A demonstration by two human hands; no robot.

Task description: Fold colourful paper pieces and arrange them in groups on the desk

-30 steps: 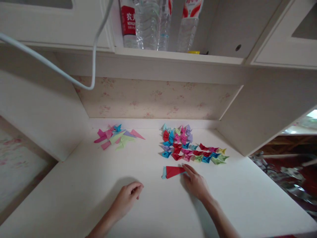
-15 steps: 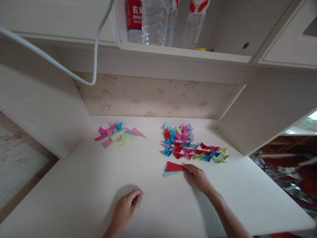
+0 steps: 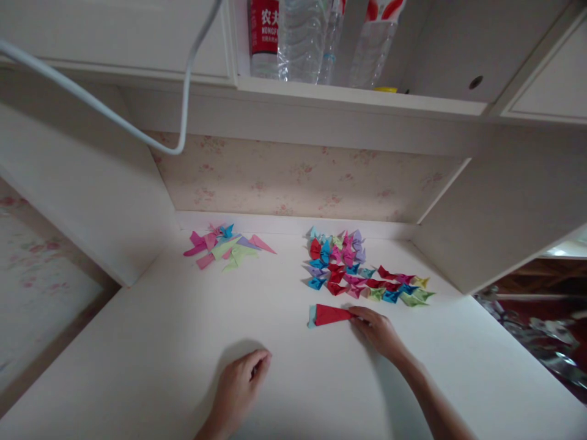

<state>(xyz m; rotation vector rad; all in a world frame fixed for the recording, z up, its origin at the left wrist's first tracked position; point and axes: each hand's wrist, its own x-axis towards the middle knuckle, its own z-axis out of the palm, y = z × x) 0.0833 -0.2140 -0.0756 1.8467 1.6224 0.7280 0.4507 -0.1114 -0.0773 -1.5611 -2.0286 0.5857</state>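
Bottles above, paper figures near red paper pinched in right hand, left hand loosely curled.

A white bench runs out from between two pale side panels, backed by cream wallpaper with pink flowers. Above hangs a white cabinet with an open compartment. Soft light falls across the bench, while the area beyond its right edge is mostly dark reddish-brown.
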